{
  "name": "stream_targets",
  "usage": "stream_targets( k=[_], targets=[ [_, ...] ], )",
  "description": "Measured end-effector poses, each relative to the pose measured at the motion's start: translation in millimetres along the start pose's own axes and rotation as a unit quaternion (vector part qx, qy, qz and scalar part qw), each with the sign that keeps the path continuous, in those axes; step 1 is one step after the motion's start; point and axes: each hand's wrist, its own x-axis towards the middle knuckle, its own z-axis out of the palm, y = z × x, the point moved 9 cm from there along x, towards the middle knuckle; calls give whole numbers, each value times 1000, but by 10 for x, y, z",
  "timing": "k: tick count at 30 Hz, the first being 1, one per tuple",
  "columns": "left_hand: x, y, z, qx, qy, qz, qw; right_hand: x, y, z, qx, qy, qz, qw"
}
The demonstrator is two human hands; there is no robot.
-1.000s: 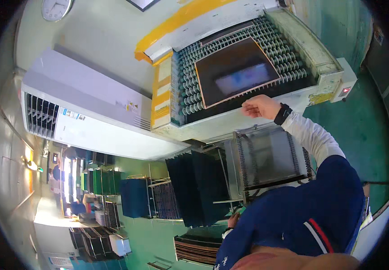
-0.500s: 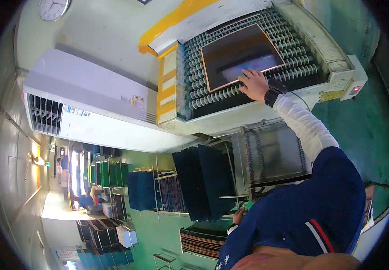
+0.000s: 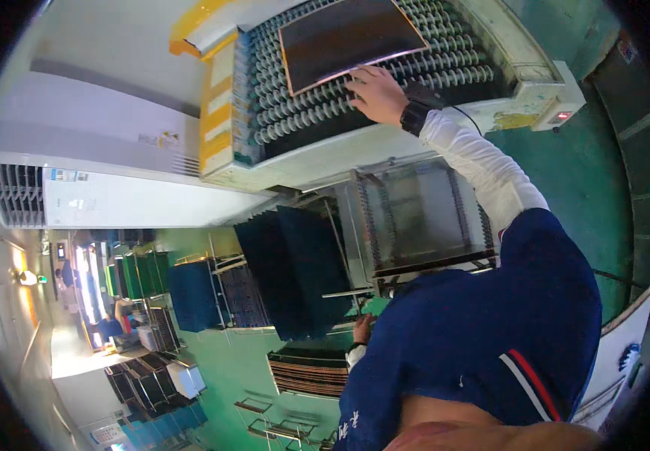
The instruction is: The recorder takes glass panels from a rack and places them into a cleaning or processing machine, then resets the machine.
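Note:
A dark rectangular panel with a thin copper-coloured edge (image 3: 351, 39) lies flat on the ridged rollers (image 3: 302, 113) of a roller conveyor. My right hand (image 3: 379, 96), with a dark band at the wrist, reaches to the panel's near edge. Its fingers are stretched out, fingertips touching or just beside that edge, not wrapped round it. Low down beside my body, my left hand (image 3: 362, 328) is near the metal bars of a rack holding dark sheets (image 3: 295, 270); its fingers are too small and partly hidden to read.
A white air conditioner (image 3: 114, 192) stands left of the conveyor's white frame (image 3: 317, 174). Below the conveyor is a metal-framed cart (image 3: 426, 218). Several copper-edged panels (image 3: 308, 373) are stacked near my left hand. A red-lit switch box (image 3: 562, 116) sits at the conveyor's right end.
The whole view has shifted, so the scene sits further left and higher. The panel lies a little farther from the conveyor's near edge, and my right fingertips have slid back to its near edge.

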Motion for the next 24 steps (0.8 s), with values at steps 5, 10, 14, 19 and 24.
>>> stream_targets(
  k=[5, 10, 14, 19, 24],
  targets=[
    [42, -121, 25, -210, -8, -177, 961, -222, -417, -231, -19, -41, -88, 995],
    [99, 298, -152, -210, -6, -194, 958, -595, -867, -174, -2, -82, -153, 985],
    [159, 286, -127, -344, 27, -213, 914, -984, -1422, -417, 118, -104, -230, 960],
    [23, 419, -135, -366, 17, -336, 868, -1321, -1784, -766, 303, -95, -277, 907],
    [18, 254, -103, -292, 33, -139, 946, -2201, -1811, 12, 227, -366, -231, 872]
  ],
)
